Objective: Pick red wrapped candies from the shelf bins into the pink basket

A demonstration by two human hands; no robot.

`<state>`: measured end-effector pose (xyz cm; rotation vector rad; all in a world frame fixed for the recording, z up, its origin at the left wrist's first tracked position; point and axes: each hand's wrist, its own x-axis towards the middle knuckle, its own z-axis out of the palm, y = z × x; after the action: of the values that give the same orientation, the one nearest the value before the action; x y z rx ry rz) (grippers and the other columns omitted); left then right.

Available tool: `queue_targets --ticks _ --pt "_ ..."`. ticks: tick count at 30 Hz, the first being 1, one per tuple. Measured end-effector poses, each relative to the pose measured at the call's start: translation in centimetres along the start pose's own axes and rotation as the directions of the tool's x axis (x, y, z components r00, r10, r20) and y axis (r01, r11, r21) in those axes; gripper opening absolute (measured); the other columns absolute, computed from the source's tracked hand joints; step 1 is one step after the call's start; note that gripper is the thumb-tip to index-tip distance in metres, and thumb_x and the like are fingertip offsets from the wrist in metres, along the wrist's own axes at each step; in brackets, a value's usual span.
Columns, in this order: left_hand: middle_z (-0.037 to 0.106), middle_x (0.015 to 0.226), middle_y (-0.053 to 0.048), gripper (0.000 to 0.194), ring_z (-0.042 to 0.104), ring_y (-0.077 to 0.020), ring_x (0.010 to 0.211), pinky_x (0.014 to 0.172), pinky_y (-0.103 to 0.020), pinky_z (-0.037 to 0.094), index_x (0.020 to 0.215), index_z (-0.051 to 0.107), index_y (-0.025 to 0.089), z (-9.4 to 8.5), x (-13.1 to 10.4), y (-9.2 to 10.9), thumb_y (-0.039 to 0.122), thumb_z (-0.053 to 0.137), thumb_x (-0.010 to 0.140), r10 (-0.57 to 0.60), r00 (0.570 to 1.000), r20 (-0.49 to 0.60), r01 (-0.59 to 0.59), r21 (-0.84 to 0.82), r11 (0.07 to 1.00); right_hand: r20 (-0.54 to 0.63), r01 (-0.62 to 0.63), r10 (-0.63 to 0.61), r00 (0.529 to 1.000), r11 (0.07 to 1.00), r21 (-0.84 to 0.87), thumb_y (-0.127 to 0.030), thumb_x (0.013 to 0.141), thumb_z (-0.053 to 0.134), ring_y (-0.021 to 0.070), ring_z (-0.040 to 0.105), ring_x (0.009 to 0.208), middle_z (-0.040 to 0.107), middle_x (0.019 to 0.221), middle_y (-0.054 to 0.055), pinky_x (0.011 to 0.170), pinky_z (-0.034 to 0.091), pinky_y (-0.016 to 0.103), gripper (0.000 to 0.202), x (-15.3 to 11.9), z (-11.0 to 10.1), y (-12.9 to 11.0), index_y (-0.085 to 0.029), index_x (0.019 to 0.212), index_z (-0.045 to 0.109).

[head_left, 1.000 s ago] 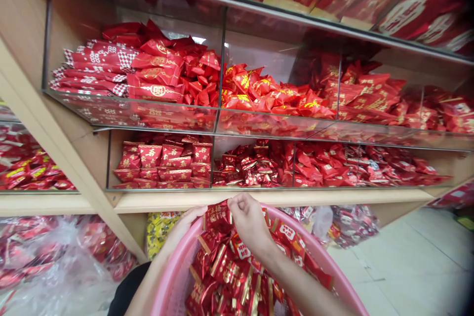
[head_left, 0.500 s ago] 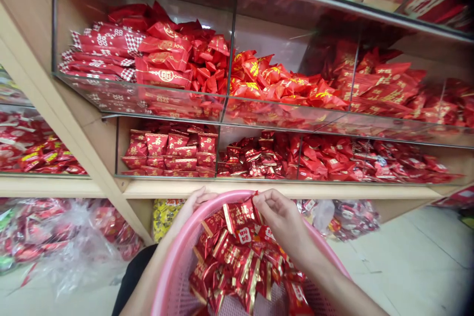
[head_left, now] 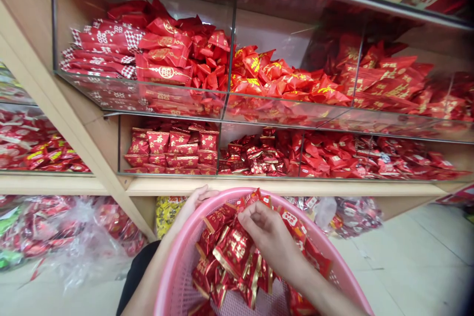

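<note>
A pink plastic basket (head_left: 166,261) with perforated walls holds a pile of red and gold wrapped candy packets (head_left: 207,276). My left hand (head_left: 196,200) reaches around the basket's outer left side to hold it near the far rim; part of that hand is hidden behind the rim. Inside the basket, my right hand (head_left: 264,232) has its thumb and fingers pinched at the top of a red candy packet (head_left: 234,249) with gold edges. Other red packets with white labels (head_left: 292,219) lie beyond and beside my right hand.
Clear-fronted shelf bins hold red wrapped sweets (head_left: 165,52), with a lower row of smaller packets (head_left: 174,148). A wooden ledge (head_left: 148,186) runs just beyond the basket. Plastic bags of sweets (head_left: 74,232) lie low at left, and a yellow bag (head_left: 168,212) sits under the ledge.
My right hand has moved from the far rim down and left into the basket, where its pinch is now at a gold-edged packet. Packets have shifted; my left hand stays at the basket.
</note>
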<state>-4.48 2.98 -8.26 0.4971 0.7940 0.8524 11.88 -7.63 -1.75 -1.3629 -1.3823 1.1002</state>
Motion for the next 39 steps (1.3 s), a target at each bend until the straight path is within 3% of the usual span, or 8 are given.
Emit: queue_targets --ticks 6,9,14,19,27,34,36,39 --pt "0.072 0.071 -0.008 0.03 0.065 -0.0161 0.06 0.065 -0.022 0.05 0.078 0.07 0.008 0.4 -0.3 0.0 0.028 0.049 0.082 0.021 0.999 0.044 -0.02 -0.03 0.999 0.05 0.142 -0.133 0.99 0.923 -0.357 -0.026 0.085 0.042 0.0085 0.039 0.045 0.044 0.051 -0.006 0.045 0.029 0.021 0.018 0.2 2.3 -1.4 -0.02 0.07 0.047" --pt "0.072 0.07 -0.007 0.031 0.062 -0.0136 0.054 0.062 -0.021 0.049 0.078 0.07 0.008 0.4 -0.3 0.0 0.028 0.048 0.083 0.03 0.997 0.076 -0.028 -0.027 0.999 0.074 0.148 -0.129 0.989 0.795 -0.588 -0.022 0.084 0.042 0.0114 0.05 0.05 0.056 0.058 -0.002 0.049 0.034 0.023 0.015 0.3 4.0 -2.4 -0.019 0.074 0.052" --pt "0.072 0.068 -0.006 0.033 0.063 -0.0121 0.057 0.062 -0.017 0.047 0.073 0.071 0.008 0.0 0.1 0.4 0.026 0.046 0.084 -0.005 1.0 -0.029 0.006 0.037 0.999 0.2 0.19 -0.041 0.979 0.537 -0.822 -0.013 0.083 0.038 0.0223 0.063 0.065 0.067 0.075 0.009 0.056 0.043 0.03 0.022 0.9 7.0 -3.1 -0.013 0.093 0.058" --pt "0.072 0.071 -0.006 0.031 0.065 -0.015 0.065 0.066 -0.018 0.046 0.073 0.071 0.009 -0.1 0.2 0.3 0.028 0.048 0.082 0.015 0.999 0.031 -0.016 0.047 0.999 0.218 0.228 -0.075 0.973 0.439 -0.869 -0.009 0.083 0.035 0.0229 0.064 0.07 0.067 0.08 0.01 0.06 0.046 0.033 0.026 2.0 7.6 -2.1 -0.013 0.096 0.058" --pt "0.071 0.068 -0.005 0.026 0.063 -0.014 0.06 0.067 -0.02 0.047 0.077 0.07 0.008 -0.3 0.3 -0.1 0.029 0.053 0.079 0.051 0.998 0.044 -0.051 0.011 0.999 0.177 0.22 -0.135 0.975 0.469 -0.855 -0.025 0.084 0.045 0.0186 0.062 0.071 0.065 0.083 0.003 0.063 0.044 0.029 0.015 2.7 5.7 -1.1 -0.019 0.08 0.059" --pt "0.072 0.076 -0.007 0.029 0.066 -0.0189 0.072 0.071 -0.023 0.047 0.082 0.07 0.008 0.0 -0.2 0.2 0.03 0.05 0.081 0.045 0.997 0.056 -0.047 0.048 0.998 0.221 0.287 -0.216 0.951 0.354 -0.89 -0.007 0.082 0.039 0.0218 0.062 0.07 0.065 0.083 0.007 0.058 0.048 0.032 0.022 2.3 7.7 -0.6 -0.015 0.096 0.054" --pt "0.073 0.077 -0.007 0.03 0.066 -0.0191 0.073 0.072 -0.023 0.047 0.082 0.07 0.008 0.2 -0.4 0.3 0.029 0.047 0.082 0.041 0.998 0.042 -0.043 0.054 0.998 0.23 0.299 -0.237 0.944 0.322 -0.898 -0.007 0.082 0.037 0.0223 0.062 0.072 0.063 0.086 0.008 0.058 0.049 0.033 0.023 2.5 7.9 -0.6 -0.014 0.095 0.054" --pt "0.073 0.074 -0.006 0.03 0.066 -0.0175 0.07 0.07 -0.022 0.047 0.082 0.07 0.008 0.3 -0.4 0.3 0.028 0.047 0.083 0.023 0.999 0.033 -0.024 0.025 0.999 0.197 0.278 -0.251 0.948 0.343 -0.897 -0.013 0.085 0.035 0.0226 0.061 0.075 0.061 0.093 0.01 0.06 0.05 0.034 0.022 2.2 7.3 -1.2 -0.015 0.096 0.054"
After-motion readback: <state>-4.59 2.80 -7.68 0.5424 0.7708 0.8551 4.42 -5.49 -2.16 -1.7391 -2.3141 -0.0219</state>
